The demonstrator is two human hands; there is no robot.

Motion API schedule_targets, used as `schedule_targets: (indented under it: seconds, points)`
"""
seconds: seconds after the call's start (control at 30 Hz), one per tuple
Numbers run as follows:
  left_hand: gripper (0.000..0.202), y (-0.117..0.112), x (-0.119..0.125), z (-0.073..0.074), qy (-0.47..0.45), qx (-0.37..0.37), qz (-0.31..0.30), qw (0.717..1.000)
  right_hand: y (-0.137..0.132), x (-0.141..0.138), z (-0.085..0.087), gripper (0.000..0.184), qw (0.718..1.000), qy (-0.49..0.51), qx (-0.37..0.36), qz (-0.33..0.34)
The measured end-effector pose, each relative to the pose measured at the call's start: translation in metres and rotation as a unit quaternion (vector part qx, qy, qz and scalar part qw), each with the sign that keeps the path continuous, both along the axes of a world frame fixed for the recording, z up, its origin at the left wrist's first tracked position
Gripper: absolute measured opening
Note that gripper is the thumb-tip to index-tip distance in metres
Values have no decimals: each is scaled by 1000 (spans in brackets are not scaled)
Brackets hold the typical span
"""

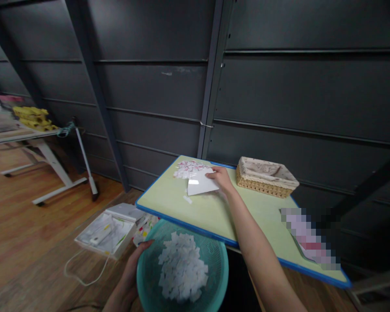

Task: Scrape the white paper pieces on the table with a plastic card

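My left hand [136, 262] is closed on the left rim of a teal plastic mesh basket [223, 277], just below the table's front edge. A heap of torn white paper scraps [183, 268] lies inside the basket. Over the far side of the yellow-green table [167, 193], my right hand [222, 177] grips a stiff white sheet [200, 182] by its right side. Beside and partly behind that sheet is a spread of white and pinkish scraps [186, 168]. One small pale strip [188, 199] rests on the tabletop nearer to me.
A lined wicker basket [263, 184] stands at the table's back right. Toward the right end lies a blurred-out flat object [307, 238]. On the floor at left is an open white box [107, 232] with a cord. A dark panel wall [152, 86] rises behind.
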State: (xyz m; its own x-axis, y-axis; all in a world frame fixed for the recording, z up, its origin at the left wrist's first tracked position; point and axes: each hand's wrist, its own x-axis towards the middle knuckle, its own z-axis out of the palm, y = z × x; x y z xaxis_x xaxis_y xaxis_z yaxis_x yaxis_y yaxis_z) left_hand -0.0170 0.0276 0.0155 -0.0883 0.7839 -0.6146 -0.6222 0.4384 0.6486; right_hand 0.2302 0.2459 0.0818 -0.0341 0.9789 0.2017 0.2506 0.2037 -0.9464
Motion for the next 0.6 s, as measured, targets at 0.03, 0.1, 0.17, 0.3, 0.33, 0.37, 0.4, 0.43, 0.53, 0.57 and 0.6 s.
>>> schedule_targets:
  seconds: [0.03,0.1,0.17,0.3,0.33,0.37,0.4,0.43,0.53,0.57,0.6]
  points:
    - [53,0,0,0,2,1,0,1000,0,0,0,26,1000,-10,6,1]
    - [48,0,0,0,9,0,-2,1000,-1,-1,1,26,1000,-20,8,19]
    - [45,0,0,-2,12,-4,-7,1000,-2,-2,1,27,999,-1,-4,40]
    - [43,0,-1,-5,19,15,-7,1000,-3,-5,0,28,998,51,-18,42]
    - [43,0,-1,-5,21,18,-8,1000,-3,-6,0,28,997,54,-19,44]
    - [44,0,-1,-5,19,19,-9,1000,-4,-7,0,27,997,53,-18,47]
    - [45,-1,-1,-5,15,19,-10,1000,-4,-8,0,27,997,47,-17,50]
    - [45,-1,0,-5,11,18,-9,1000,-5,-9,0,26,998,38,-17,54]
    - [36,-1,1,-4,9,18,2,1000,-7,-8,3,24,997,21,-27,75]
    - [29,-1,1,-5,11,18,8,1000,-8,-7,4,24,996,25,-33,85]
    - [22,-1,1,-5,12,18,12,1000,-9,-5,5,24,994,33,-39,92]
